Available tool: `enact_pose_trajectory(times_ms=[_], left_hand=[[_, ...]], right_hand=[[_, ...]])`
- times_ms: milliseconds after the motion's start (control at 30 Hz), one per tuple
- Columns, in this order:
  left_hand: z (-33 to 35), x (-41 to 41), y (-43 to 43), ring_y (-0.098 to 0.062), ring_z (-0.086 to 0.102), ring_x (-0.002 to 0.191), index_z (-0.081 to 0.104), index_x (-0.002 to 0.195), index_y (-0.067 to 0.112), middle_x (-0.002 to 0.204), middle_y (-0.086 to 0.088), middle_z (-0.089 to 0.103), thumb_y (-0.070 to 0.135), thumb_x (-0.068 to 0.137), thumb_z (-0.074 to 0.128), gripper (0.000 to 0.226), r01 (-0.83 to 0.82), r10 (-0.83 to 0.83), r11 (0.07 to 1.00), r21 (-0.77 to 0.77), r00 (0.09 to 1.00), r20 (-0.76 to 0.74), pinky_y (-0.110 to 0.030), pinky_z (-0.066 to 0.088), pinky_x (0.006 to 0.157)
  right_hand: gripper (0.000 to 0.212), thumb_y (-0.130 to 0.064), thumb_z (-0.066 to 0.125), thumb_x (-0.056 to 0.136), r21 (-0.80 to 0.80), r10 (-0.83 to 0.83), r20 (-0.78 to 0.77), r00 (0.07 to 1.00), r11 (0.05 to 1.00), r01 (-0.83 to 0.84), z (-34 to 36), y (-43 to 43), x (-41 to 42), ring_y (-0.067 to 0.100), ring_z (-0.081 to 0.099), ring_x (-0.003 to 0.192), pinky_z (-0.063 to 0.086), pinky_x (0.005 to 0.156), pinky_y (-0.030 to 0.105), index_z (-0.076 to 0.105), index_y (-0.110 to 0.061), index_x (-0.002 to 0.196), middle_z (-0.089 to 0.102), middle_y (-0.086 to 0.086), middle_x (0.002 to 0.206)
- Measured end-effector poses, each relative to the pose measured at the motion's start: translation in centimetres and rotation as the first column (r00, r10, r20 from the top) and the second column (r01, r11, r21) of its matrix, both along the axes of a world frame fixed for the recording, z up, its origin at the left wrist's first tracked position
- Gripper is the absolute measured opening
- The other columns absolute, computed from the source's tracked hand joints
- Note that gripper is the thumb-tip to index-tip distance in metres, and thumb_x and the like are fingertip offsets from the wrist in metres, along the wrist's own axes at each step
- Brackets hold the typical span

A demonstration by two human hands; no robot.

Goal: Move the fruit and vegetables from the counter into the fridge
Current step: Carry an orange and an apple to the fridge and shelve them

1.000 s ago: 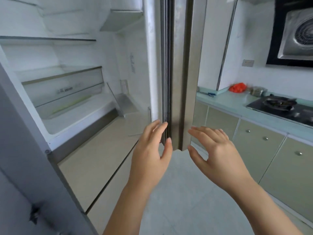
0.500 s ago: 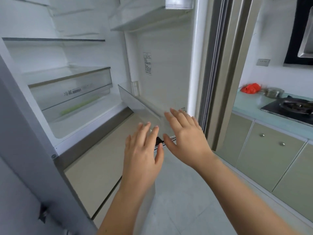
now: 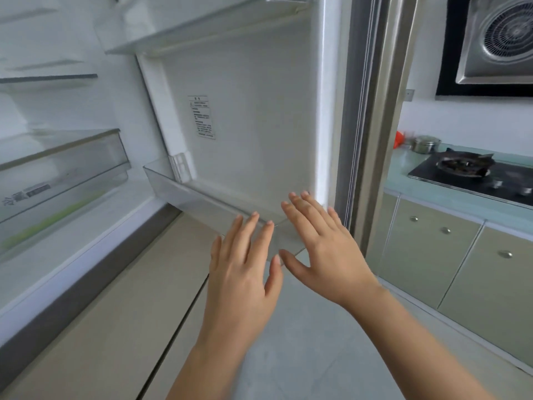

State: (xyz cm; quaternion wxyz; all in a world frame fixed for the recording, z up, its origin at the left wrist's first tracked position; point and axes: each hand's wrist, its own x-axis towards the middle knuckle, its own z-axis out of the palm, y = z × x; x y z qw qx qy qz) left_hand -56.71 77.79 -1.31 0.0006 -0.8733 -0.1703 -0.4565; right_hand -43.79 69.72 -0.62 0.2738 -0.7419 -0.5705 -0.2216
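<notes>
Looks down past both hands at the open fridge (image 3: 86,243), with its door (image 3: 253,111) standing wide at centre. Of the produce, shows only a red thing (image 3: 399,139) on the far bench (image 3: 432,192), mostly cut off by the door's edge and too small to name. Inside the fridge, behind the clear front of a drawer (image 3: 63,174), a blurred green streak (image 3: 52,219); cannot tell what.

Left hand (image 3: 242,272) flat, fingers straight and slightly spread, holding nothing, raised before the clear door bin (image 3: 202,194). Right hand (image 3: 323,249) likewise spread and holding nothing, just beside the left, thumbs nearly meeting. Fingertips of the right overlap the bin's near end; touching or just short of it, cannot tell.

On the door's inner face, a printed label (image 3: 202,116), text too small to read. On the bench past the red thing, a steel pot (image 3: 425,144) and a black hob (image 3: 476,174). Above, an extractor hood (image 3: 496,39), cropped by the frame's right edge.
</notes>
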Motion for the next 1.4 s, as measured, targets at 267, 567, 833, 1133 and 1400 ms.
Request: enact_pose_trajectory(times_ms=[267, 567, 833, 1133, 1400], left_hand=[[-0.3, 6.1, 1.3, -0.032, 0.046, 0.121, 0.049, 0.122, 0.011, 0.128, -0.014, 0.054, 0.026, 0.084, 0.047, 0.041, 0.058, -0.058, 0.998, 0.004, 0.998, -0.022, -0.058, 0.044, 0.088], [-0.6, 12.6, 2.5, -0.034, 0.050, 0.118, 0.056, 0.118, 0.008, 0.125, -0.014, 0.056, 0.027, 0.082, 0.044, 0.042, 0.039, -0.039, 0.999, 0.010, 0.998, -0.056, -0.058, 0.043, 0.088], [-0.6, 16.3, 4.7, -0.035, 0.048, 0.120, 0.050, 0.118, 0.012, 0.126, -0.015, 0.056, 0.027, 0.082, 0.043, 0.040, 0.048, -0.046, 0.998, 0.030, 0.996, -0.071, -0.057, 0.041, 0.090], [1.1, 22.0, 9.4, -0.038, 0.046, 0.122, 0.054, 0.119, 0.011, 0.127, -0.015, 0.055, 0.026, 0.082, 0.042, 0.041, 0.050, -0.044, 0.995, 0.086, 0.996, -0.072, -0.060, 0.037, 0.092], [1.9, 26.5, 13.2, -0.039, 0.046, 0.122, 0.050, 0.121, 0.014, 0.127, -0.014, 0.055, 0.029, 0.081, 0.041, 0.043, 0.077, -0.067, 0.993, 0.092, 0.992, -0.106, -0.061, 0.036, 0.092]], right_hand=[[0.068, -0.053, 0.042, 0.080, -0.019, -0.075, -0.019, 0.997, 0.997, 0.075, 0.8, -0.6, 6.6, 0.019, 0.031, 0.135, 0.027, 0.103, 0.048, 0.045, -0.009, 0.132, 0.043, 0.005, 0.142], [0.056, -0.043, 0.043, 0.082, 0.078, -0.143, 0.006, 0.990, 0.987, 0.142, 0.6, 0.5, 11.5, 0.032, 0.037, 0.130, 0.033, 0.100, 0.054, 0.047, -0.008, 0.126, 0.049, 0.014, 0.134], [0.056, -0.039, 0.041, 0.080, 0.086, -0.258, 0.087, 0.962, 0.964, 0.251, 0.4, 3.0, 14.0, 0.037, 0.044, 0.124, 0.035, 0.094, 0.059, 0.050, -0.006, 0.125, 0.055, 0.013, 0.128], [0.061, -0.044, 0.040, 0.079, 0.037, -0.378, 0.110, 0.919, 0.926, 0.377, 0.6, 6.8, 19.7, 0.039, 0.041, 0.126, 0.030, 0.094, 0.065, 0.052, -0.007, 0.126, 0.056, 0.013, 0.128], [0.058, -0.043, 0.041, 0.079, 0.030, -0.377, 0.082, 0.922, 0.926, 0.376, 0.9, 9.6, 23.8, 0.034, 0.044, 0.125, 0.033, 0.093, 0.063, 0.052, -0.011, 0.126, 0.058, 0.009, 0.125]])
